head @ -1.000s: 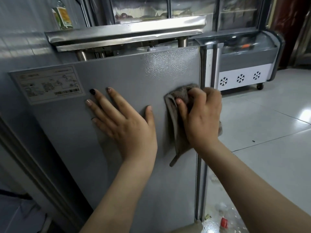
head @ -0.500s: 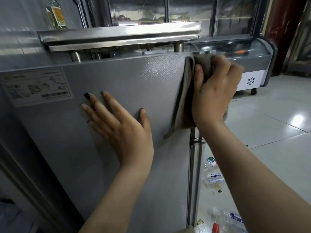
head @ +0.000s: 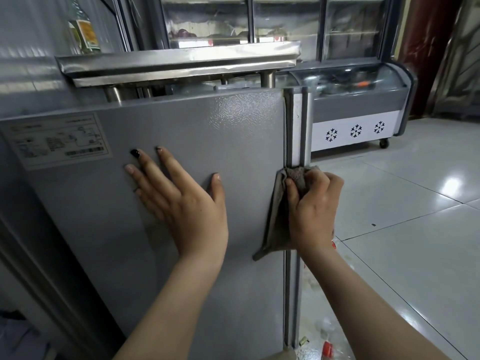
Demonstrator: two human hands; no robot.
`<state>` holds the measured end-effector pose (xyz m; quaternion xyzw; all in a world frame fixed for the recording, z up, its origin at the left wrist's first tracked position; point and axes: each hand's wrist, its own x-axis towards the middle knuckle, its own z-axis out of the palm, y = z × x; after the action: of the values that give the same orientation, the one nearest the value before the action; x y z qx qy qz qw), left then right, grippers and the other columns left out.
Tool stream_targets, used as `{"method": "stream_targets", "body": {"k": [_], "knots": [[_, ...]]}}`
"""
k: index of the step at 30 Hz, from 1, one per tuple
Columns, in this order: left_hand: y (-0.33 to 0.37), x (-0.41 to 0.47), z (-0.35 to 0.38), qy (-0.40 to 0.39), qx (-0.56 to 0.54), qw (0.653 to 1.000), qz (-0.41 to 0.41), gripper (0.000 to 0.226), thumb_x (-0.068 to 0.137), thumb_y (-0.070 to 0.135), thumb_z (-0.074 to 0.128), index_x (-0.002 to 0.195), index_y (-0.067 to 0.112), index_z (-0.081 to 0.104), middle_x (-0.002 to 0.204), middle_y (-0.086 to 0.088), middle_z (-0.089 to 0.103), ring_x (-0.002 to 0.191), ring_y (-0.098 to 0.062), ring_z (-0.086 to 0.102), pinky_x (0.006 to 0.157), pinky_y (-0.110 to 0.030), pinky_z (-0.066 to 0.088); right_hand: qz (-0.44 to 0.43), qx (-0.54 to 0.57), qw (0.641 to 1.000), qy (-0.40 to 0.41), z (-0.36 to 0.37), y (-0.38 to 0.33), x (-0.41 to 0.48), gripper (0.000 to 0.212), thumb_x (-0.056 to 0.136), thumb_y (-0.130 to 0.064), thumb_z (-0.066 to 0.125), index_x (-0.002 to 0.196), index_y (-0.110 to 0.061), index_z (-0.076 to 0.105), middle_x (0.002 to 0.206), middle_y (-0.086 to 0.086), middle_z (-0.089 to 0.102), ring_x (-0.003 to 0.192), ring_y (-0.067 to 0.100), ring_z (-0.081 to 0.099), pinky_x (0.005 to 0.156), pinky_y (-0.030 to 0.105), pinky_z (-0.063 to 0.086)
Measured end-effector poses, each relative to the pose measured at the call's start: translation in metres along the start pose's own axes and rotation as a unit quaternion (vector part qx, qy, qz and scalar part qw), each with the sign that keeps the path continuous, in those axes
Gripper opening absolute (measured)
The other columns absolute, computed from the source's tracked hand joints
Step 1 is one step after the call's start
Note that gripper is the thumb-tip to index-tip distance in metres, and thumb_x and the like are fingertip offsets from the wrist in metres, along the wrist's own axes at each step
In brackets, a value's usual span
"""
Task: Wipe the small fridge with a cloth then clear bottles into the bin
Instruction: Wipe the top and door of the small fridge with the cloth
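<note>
Presently your right hand point(head: 314, 214) grips the cloth point(head: 272, 219), bunched against the small fridge point(head: 207, 131) at its front edge. Your left hand point(head: 181, 203) lies flat on the side panel, fingers straight. Press firmly and wipe the seam's full length.

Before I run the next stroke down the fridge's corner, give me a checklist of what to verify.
1. Grey-brown cloth gripped by right hand: ok.
2. Cloth touching the door seal strip of the grey textured small fridge: ok.
3. Left hand flat on the fridge's side, bracing: ok.
4. Seal strip below the cloth unobstructed: ok.
5. Clear plastic bottles on the tiled floor cleared: not ok.
6. Bin within reach: cannot tell, none in view.
</note>
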<state>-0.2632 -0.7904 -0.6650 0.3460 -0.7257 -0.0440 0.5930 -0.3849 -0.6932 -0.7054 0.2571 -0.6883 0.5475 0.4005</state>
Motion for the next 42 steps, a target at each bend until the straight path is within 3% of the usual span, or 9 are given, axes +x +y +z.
{"method": "stream_targets", "body": {"k": [4,8,14,19,24,29,32,35,42], "knots": [[-0.001,-0.001,0.001,0.007,0.010,1.000,0.008,0.080,0.080,0.039,0.054,0.141,-0.005,0.025,0.148,-0.033,0.020,0.136,-0.051,0.016,0.109,-0.057,0.018,0.004,0.022,0.999,0.031,0.003,-0.029,0.042,0.047,0.083,-0.036,0.051,0.107,0.005,0.055,0.102,0.027,0.049,0.094,0.044,0.050,0.083,0.050,0.044],[-0.003,-0.001,0.001,0.007,0.009,1.000,0.011,0.079,0.082,0.040,0.052,0.141,-0.005,0.024,0.148,-0.033,0.019,0.136,-0.051,0.015,0.109,-0.055,0.015,-0.033,0.026,0.995,0.095,0.007,-0.052,0.083,0.044,0.083,-0.034,0.054,0.103,0.004,0.056,0.098,0.025,0.051,0.085,0.041,0.052,0.075,0.052,0.046],[-0.004,-0.003,0.004,0.012,0.020,1.000,0.014,0.078,0.084,0.038,0.056,0.141,-0.005,0.024,0.148,-0.032,0.019,0.137,-0.051,0.015,0.109,-0.056,0.017,-0.022,0.034,0.990,0.133,0.017,-0.041,0.075,0.046,0.084,-0.033,0.058,0.107,0.007,0.055,0.099,0.025,0.052,0.087,0.041,0.053,0.075,0.051,0.048],[-0.001,-0.005,0.005,0.013,0.018,1.000,0.004,0.077,0.085,0.034,0.059,0.142,-0.005,0.025,0.149,-0.031,0.019,0.137,-0.050,0.014,0.110,-0.054,0.015,-0.001,0.037,0.995,0.094,0.017,-0.015,0.034,0.047,0.083,-0.031,0.058,0.109,0.007,0.052,0.101,0.027,0.050,0.093,0.044,0.052,0.081,0.051,0.048],[-0.005,-0.006,0.002,0.000,0.007,1.000,0.021,0.077,0.080,0.034,0.058,0.141,-0.002,0.027,0.149,-0.031,0.019,0.137,-0.049,0.015,0.110,-0.053,0.015,0.091,0.053,0.994,0.020,0.010,0.009,-0.013,0.049,0.081,-0.036,0.060,0.114,-0.002,0.048,0.108,0.023,0.047,0.097,0.042,0.051,0.086,0.045,0.045],[-0.018,-0.010,-0.006,-0.020,0.007,0.998,0.062,0.068,0.077,0.035,0.049,0.137,0.005,0.035,0.148,-0.028,0.025,0.137,-0.047,0.020,0.108,-0.053,0.019,0.200,0.048,0.977,-0.048,-0.003,0.008,-0.038,0.046,0.085,-0.023,0.066,0.122,-0.003,0.048,0.116,0.016,0.042,0.106,0.031,0.046,0.092,0.029,0.033],[-0.025,-0.012,-0.014,-0.013,0.006,0.998,0.066,0.058,0.076,0.035,0.048,0.128,0.009,0.044,0.144,-0.025,0.035,0.134,-0.044,0.028,0.103,-0.059,0.027,0.186,0.042,0.981,-0.047,-0.010,-0.006,-0.041,0.045,0.086,-0.023,0.065,0.121,-0.001,0.048,0.114,0.017,0.043,0.104,0.031,0.046,0.091,0.029,0.034],[-0.038,-0.012,-0.021,0.011,-0.014,0.997,0.080,0.047,0.079,0.030,0.053,0.119,0.007,0.051,0.136,-0.026,0.042,0.128,-0.044,0.036,0.102,-0.055,0.030,0.141,0.063,0.987,-0.054,-0.011,-0.029,-0.048,0.040,0.085,-0.021,0.067,0.116,-0.002,0.049,0.109,0.007,0.040,0.101,0.029,0.049,0.088,0.028,0.038],[-0.087,-0.012,-0.047,0.078,-0.033,0.994,0.066,0.036,0.083,0.022,0.056,0.115,0.013,0.041,0.125,-0.024,0.050,0.117,-0.034,0.040,0.097,-0.045,0.029,0.114,0.151,0.980,-0.059,0.007,-0.087,-0.069,0.037,0.085,-0.026,0.064,0.108,-0.001,0.050,0.104,0.001,0.036,0.092,0.005,0.037,0.085,0.016,0.033]]}}
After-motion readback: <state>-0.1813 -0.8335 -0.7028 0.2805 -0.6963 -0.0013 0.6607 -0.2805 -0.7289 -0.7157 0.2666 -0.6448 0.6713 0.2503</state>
